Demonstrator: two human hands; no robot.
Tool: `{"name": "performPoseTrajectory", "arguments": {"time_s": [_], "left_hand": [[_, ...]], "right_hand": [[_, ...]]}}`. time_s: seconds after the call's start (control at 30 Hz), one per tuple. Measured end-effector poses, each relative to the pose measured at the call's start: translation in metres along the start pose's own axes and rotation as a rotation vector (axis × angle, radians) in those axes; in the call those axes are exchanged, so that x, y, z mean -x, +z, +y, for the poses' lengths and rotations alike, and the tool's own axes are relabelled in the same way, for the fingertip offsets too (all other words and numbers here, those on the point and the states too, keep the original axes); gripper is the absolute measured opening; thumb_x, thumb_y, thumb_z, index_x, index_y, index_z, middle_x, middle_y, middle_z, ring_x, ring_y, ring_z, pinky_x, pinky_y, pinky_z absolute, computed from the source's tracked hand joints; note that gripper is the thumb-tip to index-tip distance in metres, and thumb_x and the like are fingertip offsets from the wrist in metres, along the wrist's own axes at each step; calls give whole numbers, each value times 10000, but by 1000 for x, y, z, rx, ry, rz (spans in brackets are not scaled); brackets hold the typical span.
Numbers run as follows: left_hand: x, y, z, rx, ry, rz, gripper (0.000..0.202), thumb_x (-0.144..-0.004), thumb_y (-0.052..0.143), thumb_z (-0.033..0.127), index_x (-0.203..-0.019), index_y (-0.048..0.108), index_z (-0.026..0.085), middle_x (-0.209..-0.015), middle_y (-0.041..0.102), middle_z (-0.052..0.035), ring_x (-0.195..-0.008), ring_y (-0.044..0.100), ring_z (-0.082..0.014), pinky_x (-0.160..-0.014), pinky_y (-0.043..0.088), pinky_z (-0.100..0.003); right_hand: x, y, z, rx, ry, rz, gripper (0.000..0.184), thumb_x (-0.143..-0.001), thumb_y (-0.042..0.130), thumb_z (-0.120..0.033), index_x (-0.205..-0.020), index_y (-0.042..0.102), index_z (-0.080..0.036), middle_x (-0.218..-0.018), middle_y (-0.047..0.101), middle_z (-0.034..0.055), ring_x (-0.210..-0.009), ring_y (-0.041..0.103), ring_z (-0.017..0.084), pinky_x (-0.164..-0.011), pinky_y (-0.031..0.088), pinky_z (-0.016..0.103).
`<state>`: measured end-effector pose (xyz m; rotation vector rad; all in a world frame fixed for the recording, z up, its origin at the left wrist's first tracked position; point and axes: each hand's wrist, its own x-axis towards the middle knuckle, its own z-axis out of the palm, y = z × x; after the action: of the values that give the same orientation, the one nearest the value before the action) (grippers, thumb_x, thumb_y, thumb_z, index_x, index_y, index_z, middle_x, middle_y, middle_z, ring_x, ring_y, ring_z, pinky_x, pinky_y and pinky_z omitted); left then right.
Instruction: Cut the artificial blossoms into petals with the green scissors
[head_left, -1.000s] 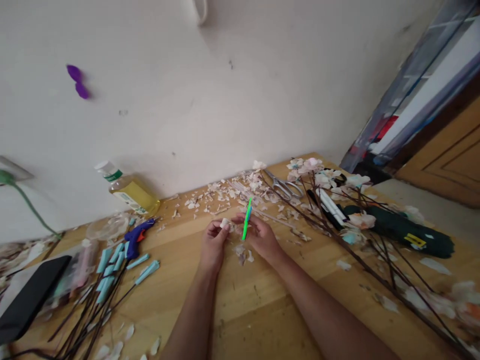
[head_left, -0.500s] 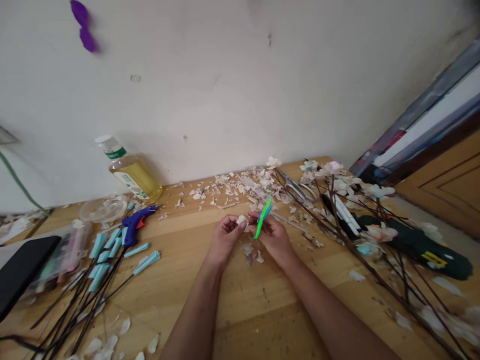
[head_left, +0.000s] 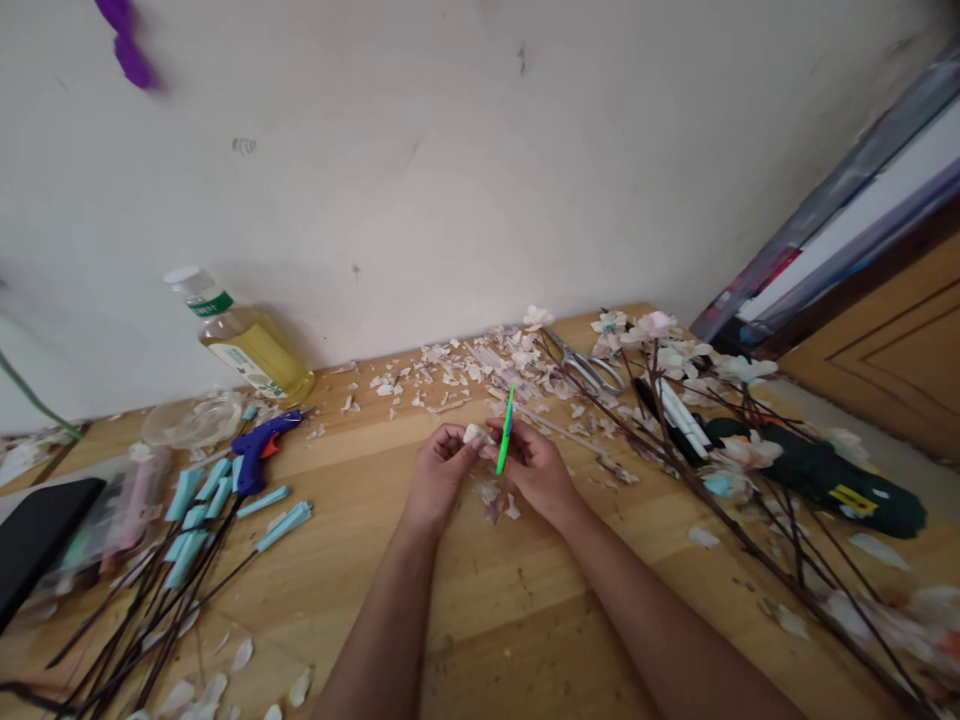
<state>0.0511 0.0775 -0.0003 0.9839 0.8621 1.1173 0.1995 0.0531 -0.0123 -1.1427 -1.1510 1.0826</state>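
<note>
My left hand [head_left: 441, 470] is closed, its thumb and fingers pinching a small whitish petal [head_left: 475, 434]. Close beside it, my right hand [head_left: 536, 468] is closed round what look like small craft scissors with bright green and blue handles [head_left: 505, 440]. The handles stand up nearly edge-on, and the blades are hidden by the fingers. The right fingertips are near the petal; I cannot tell whether they touch it. Beneath the hands lie a few petal scraps [head_left: 495, 498] on the wooden table [head_left: 487, 620].
Petal scraps [head_left: 450, 368] litter the back. Left are a purple glue gun [head_left: 256, 450], blue-wrapped stems [head_left: 184, 495], an oil bottle [head_left: 259, 350] and a black phone [head_left: 45, 535]. Right are metal scissors [head_left: 589, 365], flower branches [head_left: 720, 515], white markers [head_left: 684, 418] and a dark green tool [head_left: 832, 480].
The green handles have turned more upright and edge-on, with less blue showing. Both hands stay together round the petal. The whole view has shifted slightly.
</note>
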Motion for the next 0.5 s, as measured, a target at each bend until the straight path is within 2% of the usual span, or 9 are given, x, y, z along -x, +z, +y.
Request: {"name": "performPoseTrajectory", "arguments": {"time_s": [0.2, 0.33, 0.4, 0.5], "left_hand": [[0, -2, -1, 101, -27, -51, 288, -753, 816, 360, -926, 682, 172, -818, 725, -18, -735, 656, -124, -769, 484, -244], [0, -4, -3, 149, -64, -70, 390, -741, 830, 355, -1068, 683, 201, -890, 730, -19, -792, 661, -139, -801, 488, -263], [0, -4, -4, 125, -56, -101, 344, -770, 808, 366, -1042, 694, 189, -905, 727, -30, -817, 654, -142, -814, 479, -262], [1, -4, -4, 77, -33, -123, 249, -810, 772, 380, -902, 700, 161, -841, 710, -30, -774, 626, -127, -781, 459, -242]], "right_hand": [[-1, 0, -3, -68, 28, 1, 426, -696, 805, -374, -1087, 702, -238, -1041, 728, 63, -1030, 672, 247, -909, 543, 393], [-2, -2, -3, -105, 60, 31, 444, -670, 823, -408, -1067, 714, -241, -982, 725, 46, -957, 678, 225, -830, 560, 355], [-2, -3, -4, -137, 77, 39, 454, -654, 841, -408, -1062, 722, -246, -977, 720, 39, -924, 672, 207, -806, 557, 333], [-1, -5, -6, -186, 101, 43, 439, -641, 857, -416, -1034, 740, -258, -946, 712, 31, -861, 659, 186, -759, 553, 309]]}}
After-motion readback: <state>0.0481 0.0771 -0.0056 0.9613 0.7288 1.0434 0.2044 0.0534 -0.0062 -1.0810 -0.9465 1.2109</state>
